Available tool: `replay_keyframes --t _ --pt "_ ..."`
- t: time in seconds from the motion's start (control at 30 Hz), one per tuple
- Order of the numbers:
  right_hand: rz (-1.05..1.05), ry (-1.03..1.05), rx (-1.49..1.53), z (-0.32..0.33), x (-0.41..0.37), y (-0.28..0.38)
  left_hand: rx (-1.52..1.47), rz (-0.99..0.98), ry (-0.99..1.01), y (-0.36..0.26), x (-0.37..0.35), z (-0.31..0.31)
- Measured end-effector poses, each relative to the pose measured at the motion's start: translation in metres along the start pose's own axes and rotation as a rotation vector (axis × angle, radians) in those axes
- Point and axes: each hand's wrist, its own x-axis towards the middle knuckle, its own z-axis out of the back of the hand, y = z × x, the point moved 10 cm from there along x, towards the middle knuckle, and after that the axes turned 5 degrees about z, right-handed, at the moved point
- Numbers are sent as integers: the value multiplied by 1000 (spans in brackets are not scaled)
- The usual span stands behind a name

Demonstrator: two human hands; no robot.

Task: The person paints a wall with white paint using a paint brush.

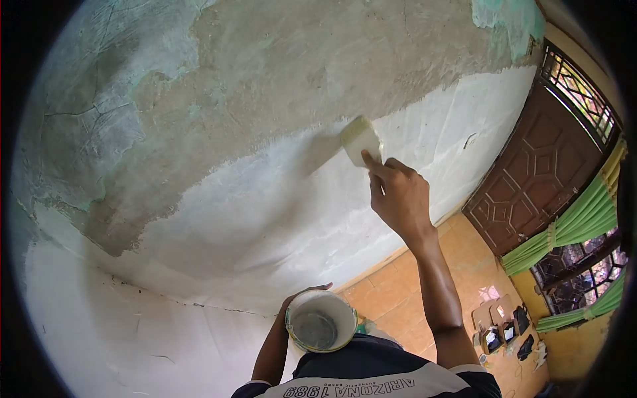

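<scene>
My right hand grips a wide flat paintbrush, index finger stretched along it. The brush rests against the wall, where a white coated area meets bare grey-brown plaster. Close to my chest, my left hand is wrapped round the side of a white bucket; most of its fingers are hidden behind the rim. Some greyish-white stuff lies in the bottom of the bucket.
A brown panelled door stands to the right, with green curtains by a barred window. Several dark items and cardboard pieces lie on the orange tiled floor. Flaking green paint marks the upper wall.
</scene>
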Motion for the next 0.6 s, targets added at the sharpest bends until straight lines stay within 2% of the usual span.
replay_keyframes --t 0.07,0.13,0.17,0.23,0.33,0.37,0.43,0.53,0.6 --pt "-2 55 39 1 -9 -5 -28 26 -50 5 3 5" --pt "25 9 56 8 -11 -3 -79 104 -49 19 19 17" --pt "8 -87 99 19 -10 -3 -81 102 -48 19 26 21" --pt "7 -217 191 33 -7 -3 -97 267 -79 36 32 26" --pt "-12 -197 275 27 4 1 -80 323 -72 41 35 26" --pt "-6 -170 239 21 6 4 -78 325 -72 39 24 21" --pt "9 -107 189 1 2 1 49 68 -15 11 3 8" --pt "12 -26 147 -9 -8 -4 -37 87 -47 21 18 24" --pt "-23 103 136 -15 -16 -15 -34 140 -73 21 14 22"
